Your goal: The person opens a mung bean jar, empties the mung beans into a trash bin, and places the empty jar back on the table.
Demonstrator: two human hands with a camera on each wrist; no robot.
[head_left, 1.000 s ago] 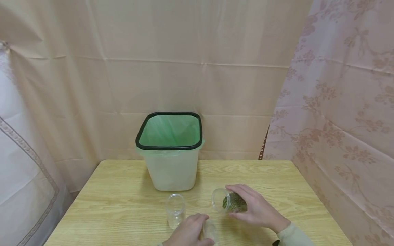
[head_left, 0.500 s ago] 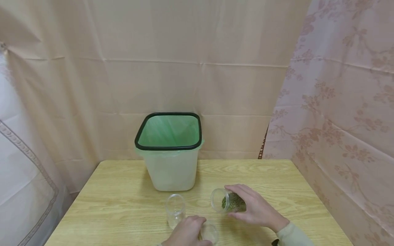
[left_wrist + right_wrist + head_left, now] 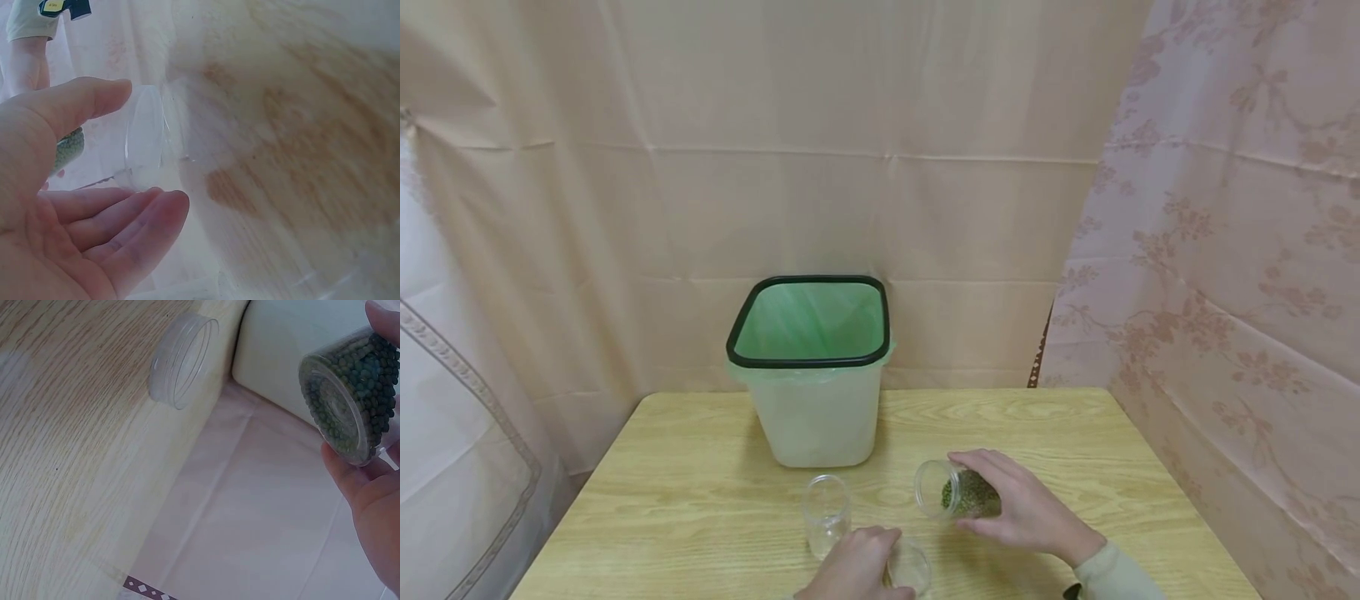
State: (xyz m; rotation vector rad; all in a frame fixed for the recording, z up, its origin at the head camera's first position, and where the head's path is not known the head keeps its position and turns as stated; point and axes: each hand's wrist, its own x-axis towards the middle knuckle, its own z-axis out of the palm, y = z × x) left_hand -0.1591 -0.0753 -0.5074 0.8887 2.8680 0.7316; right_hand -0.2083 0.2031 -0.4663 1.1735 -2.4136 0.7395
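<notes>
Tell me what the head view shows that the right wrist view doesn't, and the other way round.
Only the head view shows the left hand, the black rim and the green liner of the bin. Only the right wrist view shows the base of the jar, with green beans visible through it. Both share the jar, the right hand, the bin's pale lower wall, the wooden table and a dark patterned strip.
</notes>
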